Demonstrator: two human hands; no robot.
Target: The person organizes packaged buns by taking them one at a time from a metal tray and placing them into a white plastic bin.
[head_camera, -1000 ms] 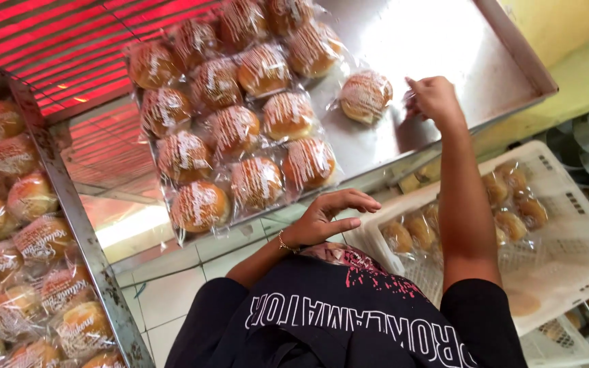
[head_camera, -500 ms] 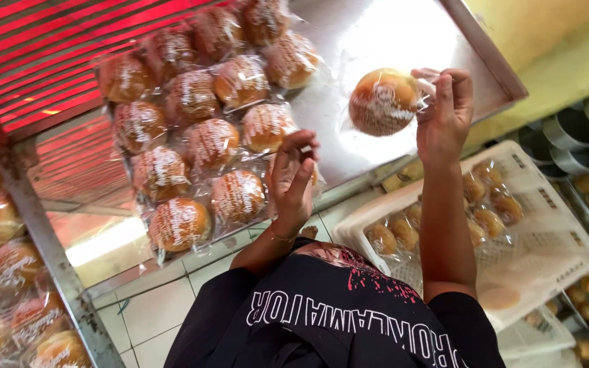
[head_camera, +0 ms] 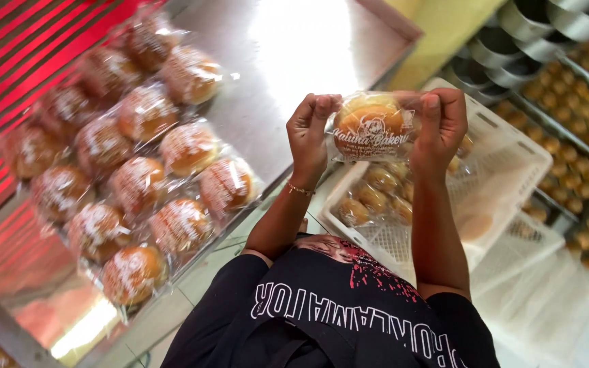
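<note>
Bun (head_camera: 371, 126) in its clear bag, pinched tight between left hand (head_camera: 310, 129) and right hand (head_camera: 442, 121) above the white crate (head_camera: 512, 163)

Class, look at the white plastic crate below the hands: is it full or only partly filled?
Partly filled. Wrapped buns fill one end of the white crate; its mesh floor elsewhere shows bare.

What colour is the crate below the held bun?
White, with a lattice of small holes: the plastic crate, clearest in the head view.
</note>
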